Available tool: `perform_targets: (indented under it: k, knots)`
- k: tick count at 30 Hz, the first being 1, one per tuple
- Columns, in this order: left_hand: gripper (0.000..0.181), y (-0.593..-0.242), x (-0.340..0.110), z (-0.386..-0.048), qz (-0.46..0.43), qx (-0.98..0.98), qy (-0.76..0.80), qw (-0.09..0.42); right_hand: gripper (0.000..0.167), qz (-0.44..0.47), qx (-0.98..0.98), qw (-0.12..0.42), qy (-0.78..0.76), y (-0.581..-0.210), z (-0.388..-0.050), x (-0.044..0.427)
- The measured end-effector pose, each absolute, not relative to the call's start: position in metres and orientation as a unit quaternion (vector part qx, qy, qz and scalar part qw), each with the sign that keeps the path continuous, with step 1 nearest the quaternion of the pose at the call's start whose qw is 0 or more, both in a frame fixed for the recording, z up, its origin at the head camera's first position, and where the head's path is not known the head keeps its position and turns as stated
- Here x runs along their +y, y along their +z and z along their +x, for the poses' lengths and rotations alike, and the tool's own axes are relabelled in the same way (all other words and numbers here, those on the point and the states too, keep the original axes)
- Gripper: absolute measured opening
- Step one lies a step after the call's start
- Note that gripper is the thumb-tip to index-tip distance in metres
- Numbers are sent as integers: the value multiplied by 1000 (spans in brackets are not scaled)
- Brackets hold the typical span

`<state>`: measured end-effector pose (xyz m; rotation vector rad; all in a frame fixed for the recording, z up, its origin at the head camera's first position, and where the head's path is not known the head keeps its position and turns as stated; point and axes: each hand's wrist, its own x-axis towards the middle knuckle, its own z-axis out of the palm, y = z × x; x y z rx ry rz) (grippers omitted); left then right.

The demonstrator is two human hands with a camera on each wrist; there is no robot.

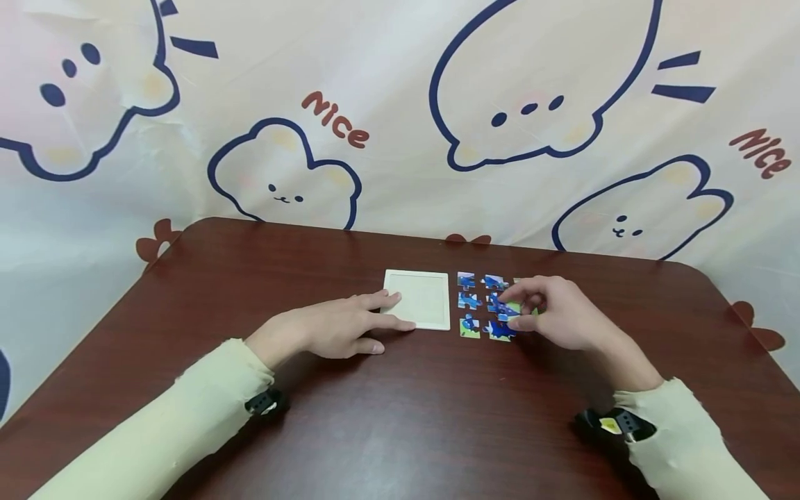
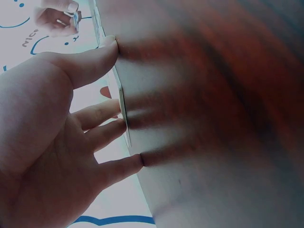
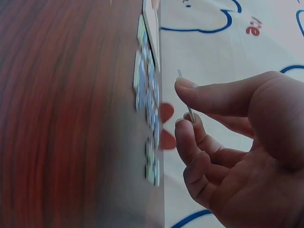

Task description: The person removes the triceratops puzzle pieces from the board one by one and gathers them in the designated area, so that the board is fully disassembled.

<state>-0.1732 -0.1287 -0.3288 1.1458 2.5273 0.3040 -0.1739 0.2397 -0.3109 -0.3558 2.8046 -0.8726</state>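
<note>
My left hand (image 1: pixel 340 326) rests with straight, spread fingers on the left side of a shallow white puzzle tray (image 1: pixel 420 295). In the left wrist view, fingertips touch the tray's edge and the tabletop. My right hand (image 1: pixel 559 312) pinches a blue and green jigsaw piece (image 1: pixel 511 312) between thumb and fingers. The right wrist view shows this piece edge-on as a thin strip (image 3: pixel 191 113), held above the table. Below and left of that hand lie loose jigsaw pieces (image 1: pixel 469 301) in rows, right of the tray; the hand hides some of them.
The brown wooden table (image 1: pixel 400 417) has rounded far corners. Behind it hangs a pale curtain (image 1: pixel 394 62) with blue-outlined cartoon shapes and red lettering. A dark strapped device (image 1: pixel 625 423) sits at the right wrist, another device (image 1: pixel 265 401) at the left.
</note>
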Motion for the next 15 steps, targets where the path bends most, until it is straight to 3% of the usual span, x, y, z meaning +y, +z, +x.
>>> perform_targets:
  k: [15]
  knots:
    - [55,-330,-128,-173,402,892,109,176,30,-125,940,146,-282,-318,-173,274]
